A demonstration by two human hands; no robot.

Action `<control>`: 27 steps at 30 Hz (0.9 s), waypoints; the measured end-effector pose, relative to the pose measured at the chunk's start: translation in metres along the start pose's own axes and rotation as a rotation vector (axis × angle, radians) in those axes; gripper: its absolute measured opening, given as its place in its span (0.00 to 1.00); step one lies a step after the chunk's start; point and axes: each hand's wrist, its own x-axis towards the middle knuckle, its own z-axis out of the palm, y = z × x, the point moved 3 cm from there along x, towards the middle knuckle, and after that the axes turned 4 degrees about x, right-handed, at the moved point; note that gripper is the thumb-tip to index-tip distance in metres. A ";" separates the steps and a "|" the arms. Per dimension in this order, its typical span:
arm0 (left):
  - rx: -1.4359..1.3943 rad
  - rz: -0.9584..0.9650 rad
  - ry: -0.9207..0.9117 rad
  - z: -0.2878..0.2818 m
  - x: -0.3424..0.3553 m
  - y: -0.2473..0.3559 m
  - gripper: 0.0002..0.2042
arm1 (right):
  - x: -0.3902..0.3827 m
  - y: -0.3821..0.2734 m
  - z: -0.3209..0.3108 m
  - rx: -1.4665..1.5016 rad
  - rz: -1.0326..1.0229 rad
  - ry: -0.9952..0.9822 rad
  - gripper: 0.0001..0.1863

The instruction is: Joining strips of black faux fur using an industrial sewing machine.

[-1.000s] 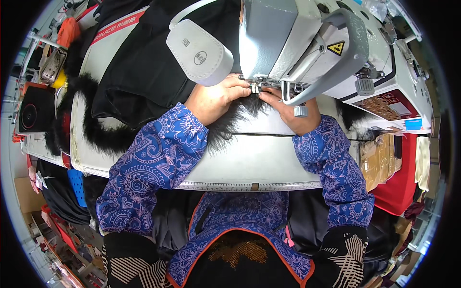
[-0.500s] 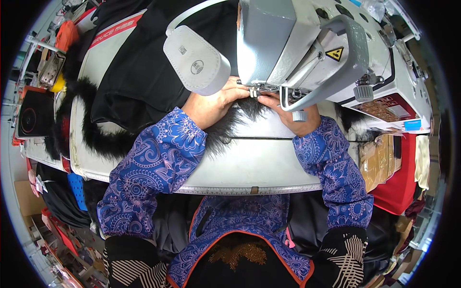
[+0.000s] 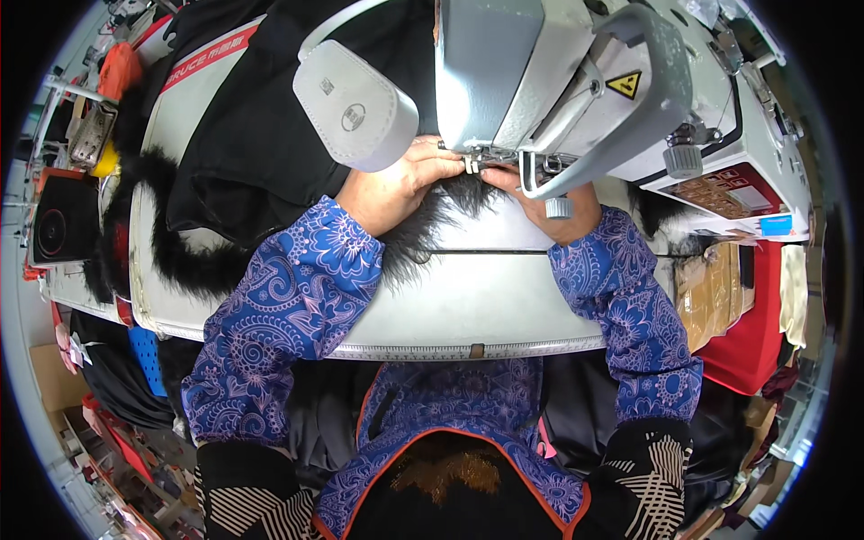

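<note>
My left hand [image 3: 385, 196] lies left of the presser foot [image 3: 471, 165] of a grey and white sewing machine [image 3: 531, 76]. Its fingers are close together and press on a strip of black fur trim [image 3: 416, 236] along the black fabric [image 3: 256, 153]. From the other side my right hand [image 3: 569, 216] reaches in, with its fingertips beside the foot at the trim's edge. The machine's grey guard bar [image 3: 589, 171] hides part of the right fingers. A white lamp head [image 3: 355, 106] hangs just above my left hand. The needle cannot be made out.
A measuring tape [image 3: 423, 348] runs along the front edge of the white machine table [image 3: 468, 301]. More black fur [image 3: 193, 265] curls at the left, near a black speaker [image 3: 65, 229]. A taped brown package [image 3: 711, 292] and a red bin [image 3: 756, 333] stand at the right.
The view has shifted slightly, so the machine and lamp sit a little further left in the picture. Both hands stay at the presser foot with the fur trim.
</note>
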 end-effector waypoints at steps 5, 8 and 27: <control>0.023 0.076 0.139 -0.006 0.003 0.004 0.12 | 0.002 -0.001 0.000 0.029 -0.043 0.004 0.10; 0.004 -0.001 0.034 -0.002 0.001 0.000 0.15 | -0.002 0.012 0.002 -0.018 -0.053 -0.022 0.10; 0.129 0.033 0.124 -0.010 0.004 0.006 0.12 | -0.005 0.019 0.002 -0.165 -0.094 -0.019 0.08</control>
